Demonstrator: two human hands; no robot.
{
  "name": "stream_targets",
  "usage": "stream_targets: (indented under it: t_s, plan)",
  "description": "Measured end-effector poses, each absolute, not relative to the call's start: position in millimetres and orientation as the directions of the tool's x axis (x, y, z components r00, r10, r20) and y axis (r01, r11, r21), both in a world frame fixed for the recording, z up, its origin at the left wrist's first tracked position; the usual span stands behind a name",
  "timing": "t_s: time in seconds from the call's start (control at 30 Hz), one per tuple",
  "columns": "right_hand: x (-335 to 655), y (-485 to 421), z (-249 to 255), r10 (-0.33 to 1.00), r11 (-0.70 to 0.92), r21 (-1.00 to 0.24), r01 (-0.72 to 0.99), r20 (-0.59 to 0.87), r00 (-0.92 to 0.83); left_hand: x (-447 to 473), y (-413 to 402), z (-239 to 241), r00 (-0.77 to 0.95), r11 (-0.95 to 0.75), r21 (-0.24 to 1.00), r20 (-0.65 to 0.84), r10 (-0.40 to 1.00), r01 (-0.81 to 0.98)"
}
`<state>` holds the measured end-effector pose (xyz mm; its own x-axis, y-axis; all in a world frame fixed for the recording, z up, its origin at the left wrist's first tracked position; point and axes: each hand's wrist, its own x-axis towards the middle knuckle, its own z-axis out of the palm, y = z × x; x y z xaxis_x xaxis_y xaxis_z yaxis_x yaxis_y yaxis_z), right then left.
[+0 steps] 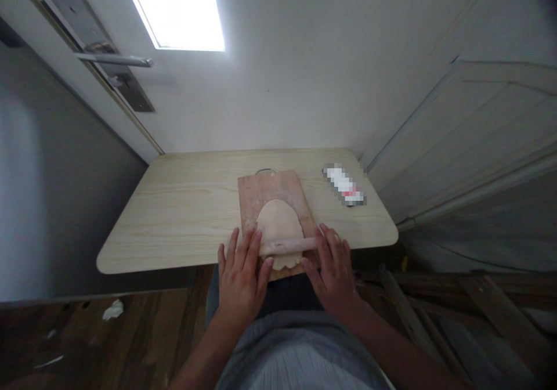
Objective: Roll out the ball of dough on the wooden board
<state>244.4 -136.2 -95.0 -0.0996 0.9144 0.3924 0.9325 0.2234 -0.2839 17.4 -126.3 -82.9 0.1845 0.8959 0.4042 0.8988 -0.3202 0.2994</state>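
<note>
A flattened oval of pale dough (279, 219) lies on a wooden cutting board (253, 190) dusted with flour. Across the lower part of the dough rests a flour-coated rolling pin (289, 246). My left hand (241, 274) is on its left end, fingers stretched forward and thumb near the dough's edge. At the other end, my right hand (333, 268) lies over the pin with its fingers over the top. Both palms hide the pin's ends. Below the pin, a ragged dough edge reaches near the board's front.
The board sits on a light wood table (183, 204) with rounded corners, its metal handle (266, 171) toward the white wall. A pixelated object (343, 185) lies at the right. A door handle (115, 59) is at upper left. Crumpled white paper (113, 310) is on the floor.
</note>
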Motion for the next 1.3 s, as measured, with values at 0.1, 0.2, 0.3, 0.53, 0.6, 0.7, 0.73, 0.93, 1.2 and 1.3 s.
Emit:
stream_targets:
  t_s: [0.1, 0.2, 0.3, 0.53, 0.6, 0.7, 0.73, 0.93, 1.2, 1.3]
  plan:
    - [244.5, -129.8, -92.3, 0.924, 0.201, -0.251, 0.947, 0.369, -0.098, 20.4, -119.6, -77.8, 0.169, -0.299, 0.296, 0.396, 0.903, 0.907]
    - [243.9, -124.8, -89.5, 0.933, 0.173, -0.226, 0.959, 0.351, -0.085, 22.2, -114.4, -73.6, 0.157, -0.28, 0.293, 0.381, 0.911, 0.914]
    - [242.6, -118.3, -85.8, 0.938, 0.15, -0.219, 0.964, 0.338, -0.069, 22.8, -108.9, -70.4, 0.15, -0.259, 0.288, 0.35, 0.925, 0.922]
    - [239.2, -97.2, -77.1, 0.948, 0.114, -0.213, 0.97, 0.314, -0.043, 23.2, -92.2, -63.5, 0.151, -0.246, 0.269, 0.328, 0.932, 0.931]
    - [238.7, -90.9, -76.6, 0.946, 0.113, -0.217, 0.97, 0.321, -0.038, 23.4, -86.1, -61.7, 0.154, -0.247, 0.261, 0.33, 0.931, 0.933]
    - [238.0, -81.8, -77.4, 0.943, 0.103, -0.222, 0.97, 0.331, -0.025, 23.4, -76.3, -59.4, 0.155, -0.244, 0.251, 0.327, 0.932, 0.937]
    - [237.9, -79.1, -77.7, 0.941, 0.104, -0.223, 0.969, 0.336, -0.023, 23.2, -73.1, -58.9, 0.154, -0.243, 0.25, 0.327, 0.932, 0.937]
    - [238.5, -70.2, -77.8, 0.938, 0.114, -0.242, 0.964, 0.347, -0.024, 20.4, -61.0, -57.9, 0.186, -0.274, 0.261, 0.318, 0.93, 0.926]
    - [240.9, -86.3, -77.6, 0.939, 0.136, -0.227, 0.964, 0.34, -0.052, 18.8, -74.1, -58.0, 0.196, -0.284, 0.297, 0.294, 0.936, 0.912]
    - [242.2, -98.1, -78.3, 0.94, 0.143, -0.224, 0.964, 0.335, -0.061, 16.8, -85.0, -59.9, 0.21, -0.31, 0.319, 0.311, 0.927, 0.896]
